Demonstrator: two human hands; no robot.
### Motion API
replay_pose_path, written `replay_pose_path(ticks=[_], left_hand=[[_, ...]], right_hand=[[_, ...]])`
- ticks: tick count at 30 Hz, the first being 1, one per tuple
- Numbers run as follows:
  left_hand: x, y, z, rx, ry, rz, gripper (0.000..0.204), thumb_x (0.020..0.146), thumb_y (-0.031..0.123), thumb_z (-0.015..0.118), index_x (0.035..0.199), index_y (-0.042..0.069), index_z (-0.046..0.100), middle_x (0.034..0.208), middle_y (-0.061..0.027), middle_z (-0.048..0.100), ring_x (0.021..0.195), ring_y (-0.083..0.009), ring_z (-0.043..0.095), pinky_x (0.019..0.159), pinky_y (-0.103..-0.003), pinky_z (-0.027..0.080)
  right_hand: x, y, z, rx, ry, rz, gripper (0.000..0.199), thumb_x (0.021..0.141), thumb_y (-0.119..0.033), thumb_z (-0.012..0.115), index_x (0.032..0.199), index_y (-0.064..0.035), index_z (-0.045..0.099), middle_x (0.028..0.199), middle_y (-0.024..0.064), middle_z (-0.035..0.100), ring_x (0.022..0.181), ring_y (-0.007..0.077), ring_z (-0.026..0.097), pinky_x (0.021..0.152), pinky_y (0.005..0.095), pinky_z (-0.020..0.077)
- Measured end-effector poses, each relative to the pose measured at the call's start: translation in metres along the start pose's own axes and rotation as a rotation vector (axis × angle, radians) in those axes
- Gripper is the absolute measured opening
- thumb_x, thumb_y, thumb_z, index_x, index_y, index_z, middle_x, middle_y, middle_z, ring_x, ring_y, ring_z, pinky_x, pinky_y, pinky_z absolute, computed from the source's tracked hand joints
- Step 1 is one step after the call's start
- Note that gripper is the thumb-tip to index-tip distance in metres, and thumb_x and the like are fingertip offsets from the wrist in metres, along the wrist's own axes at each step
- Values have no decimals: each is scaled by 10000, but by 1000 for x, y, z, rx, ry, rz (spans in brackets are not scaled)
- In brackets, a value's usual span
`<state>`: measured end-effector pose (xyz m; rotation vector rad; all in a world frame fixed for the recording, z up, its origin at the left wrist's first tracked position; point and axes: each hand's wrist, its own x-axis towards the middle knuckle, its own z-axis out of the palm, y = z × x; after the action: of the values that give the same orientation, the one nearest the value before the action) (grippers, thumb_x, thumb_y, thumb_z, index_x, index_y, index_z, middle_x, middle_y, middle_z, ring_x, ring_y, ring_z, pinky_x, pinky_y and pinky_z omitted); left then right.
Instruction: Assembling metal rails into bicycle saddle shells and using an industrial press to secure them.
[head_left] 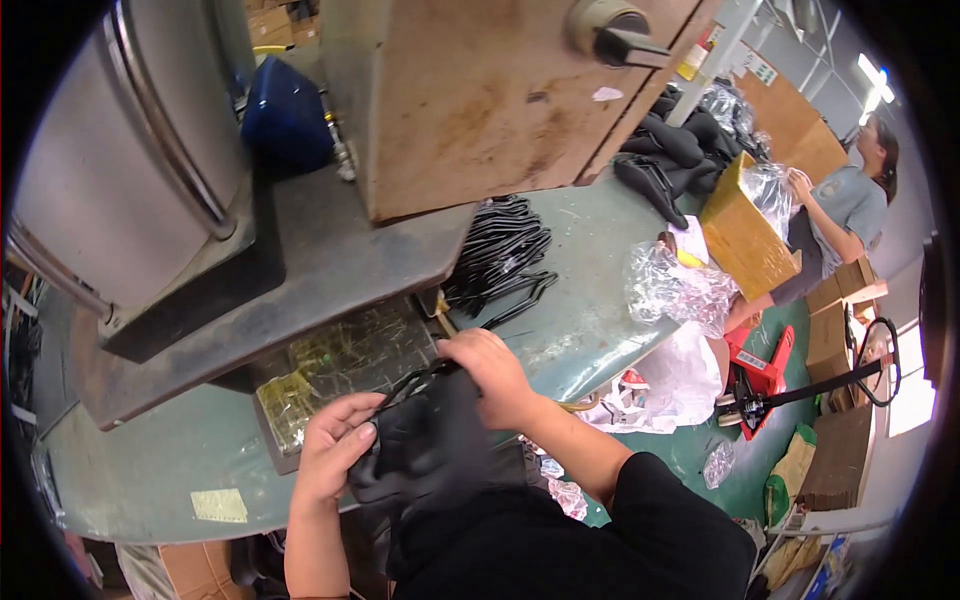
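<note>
Both hands work at a black, leather-like piece (425, 435) close to my body, at the front edge of the table. My left hand (338, 445) pinches its left side between thumb and fingers. Over its upper right edge, my right hand (492, 375) is closed, with the fingertips partly hidden. A thin dark strip runs along the top edge between the hands. Blur and my black shirt hide the lower part of the piece. Just beyond lies a dark plate (375, 345) patched with yellowish tape, below the machine's thick metal slab (330, 255).
A brown metal box with a rotary switch (480, 110) rises above the slab. Black bent wire frames (500, 250) pile on the green table (590, 290). Black saddles (665, 150) lie farther right. A person (845, 205) handles clear plastic at a carton (750, 230). A red pallet jack (765, 370) stands on the floor.
</note>
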<state>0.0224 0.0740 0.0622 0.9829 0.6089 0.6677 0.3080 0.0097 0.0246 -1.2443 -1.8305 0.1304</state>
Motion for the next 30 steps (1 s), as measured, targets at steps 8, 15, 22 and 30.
replay_pose_path(ticks=[8, 15, 22, 30], left_hand=[[-7, -5, -19, 21, -160, 180, 491, 1026, 202, 738, 1398, -75, 574, 1223, -282, 746, 1071, -337, 779, 909, -411, 638], [-32, -13, -29, 136, -138, 55, 437, 985, 35, 725, 1390, -56, 587, 1241, -252, 748, 1124, -310, 761, 977, -408, 616], [-177, -54, -146, 150, 648, 486, 276, 1063, 89, 622, 1313, -28, 615, 1113, -175, 763, 974, -244, 753, 850, -358, 619], [-469, -245, -336, 733, 1796, -550, 364, 864, 124, 725, 1179, -59, 720, 1006, -141, 775, 933, -265, 732, 874, -398, 584]], right_hand=[[-11, 32, -83, 182, 477, 883, 550, 872, -248, 846, 1313, 16, 651, 1068, 77, 719, 937, 133, 657, 881, 328, 539], [120, 223, -157, 628, 854, 463, 829, 954, -51, 787, 1643, 71, 342, 1285, 178, 682, 993, 210, 720, 868, 343, 606], [109, 194, -86, 154, 597, 620, 234, 972, -6, 682, 1188, 82, 705, 1053, 105, 768, 796, 161, 731, 752, 306, 590], [16, 124, -45, -337, -57, 218, 466, 693, 137, 525, 1103, -2, 697, 1204, 198, 673, 1195, 430, 630, 1020, 500, 527]])
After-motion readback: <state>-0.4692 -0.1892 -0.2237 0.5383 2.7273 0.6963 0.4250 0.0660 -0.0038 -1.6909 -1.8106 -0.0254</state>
